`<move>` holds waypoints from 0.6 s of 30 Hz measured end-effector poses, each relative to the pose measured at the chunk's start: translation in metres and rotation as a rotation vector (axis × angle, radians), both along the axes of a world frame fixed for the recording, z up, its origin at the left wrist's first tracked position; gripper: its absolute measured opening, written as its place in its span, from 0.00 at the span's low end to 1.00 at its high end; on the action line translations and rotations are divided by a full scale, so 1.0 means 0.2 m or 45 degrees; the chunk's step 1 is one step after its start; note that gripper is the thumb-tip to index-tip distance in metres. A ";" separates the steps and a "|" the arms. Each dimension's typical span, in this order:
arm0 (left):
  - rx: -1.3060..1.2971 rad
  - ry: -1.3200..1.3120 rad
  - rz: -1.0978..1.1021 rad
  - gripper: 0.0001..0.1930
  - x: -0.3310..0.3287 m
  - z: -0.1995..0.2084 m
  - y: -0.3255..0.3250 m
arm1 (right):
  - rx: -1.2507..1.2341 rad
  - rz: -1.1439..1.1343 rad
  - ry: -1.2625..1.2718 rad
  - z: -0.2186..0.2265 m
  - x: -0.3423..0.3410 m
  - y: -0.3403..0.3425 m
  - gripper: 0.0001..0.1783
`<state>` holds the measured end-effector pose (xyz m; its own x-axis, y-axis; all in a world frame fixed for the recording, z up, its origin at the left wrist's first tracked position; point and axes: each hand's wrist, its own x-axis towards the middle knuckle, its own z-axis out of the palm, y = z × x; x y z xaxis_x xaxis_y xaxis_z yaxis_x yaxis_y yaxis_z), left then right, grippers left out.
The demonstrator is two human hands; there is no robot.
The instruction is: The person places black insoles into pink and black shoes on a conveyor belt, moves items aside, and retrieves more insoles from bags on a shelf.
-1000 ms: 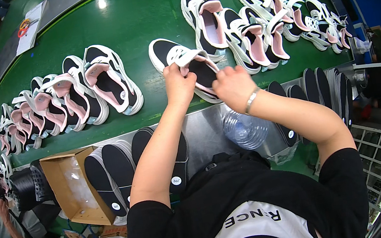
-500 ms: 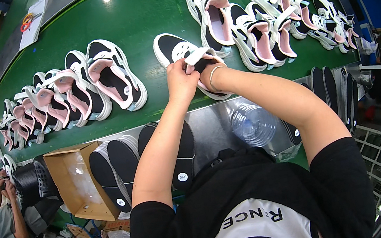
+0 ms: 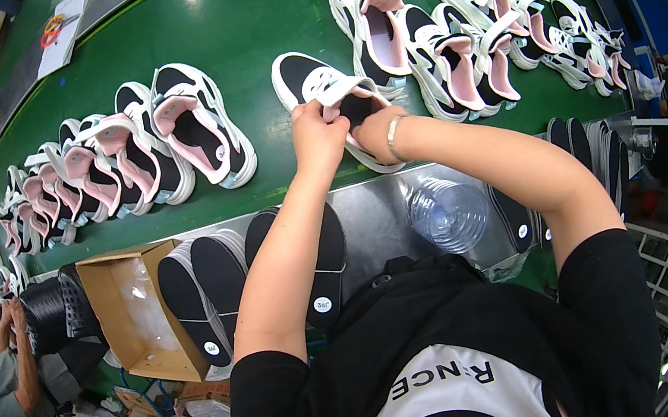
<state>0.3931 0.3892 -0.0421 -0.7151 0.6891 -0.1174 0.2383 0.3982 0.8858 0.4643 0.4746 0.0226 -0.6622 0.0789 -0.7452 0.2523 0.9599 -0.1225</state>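
A black-and-white sneaker (image 3: 299,72) with pink lining lies on the green bench, its toe pointing away from me. My left hand (image 3: 317,134) is closed on the left side of its opening, by the white strap and tongue. At the heel end, my right hand (image 3: 377,133), with a bracelet at the wrist, grips the collar; its fingers curl into the opening and their tips are hidden. Dark lining shows between the hands.
Rows of similar sneakers stand left (image 3: 199,129) and right (image 3: 375,27) on the green bench (image 3: 259,11). Along the near metal ledge are stacked black insoles (image 3: 221,270), an open cardboard box (image 3: 146,317) and a clear plastic bottle (image 3: 448,212). Another person (image 3: 15,372) works at far left.
My right hand has drawn back slightly from deep inside the sneaker toward its heel, showing more of the dark inside. My left hand keeps its place at the opening.
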 end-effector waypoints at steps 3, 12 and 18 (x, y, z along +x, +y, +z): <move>-0.014 -0.044 0.028 0.16 0.01 0.00 0.00 | -0.053 0.058 -0.172 0.00 0.10 0.02 0.18; 0.311 -0.192 -0.003 0.20 0.04 0.04 -0.01 | -0.123 -0.038 -0.252 -0.07 0.13 0.06 0.21; 0.336 -0.700 0.075 0.15 -0.05 0.03 0.03 | 0.087 -0.041 1.087 0.00 0.13 0.07 0.16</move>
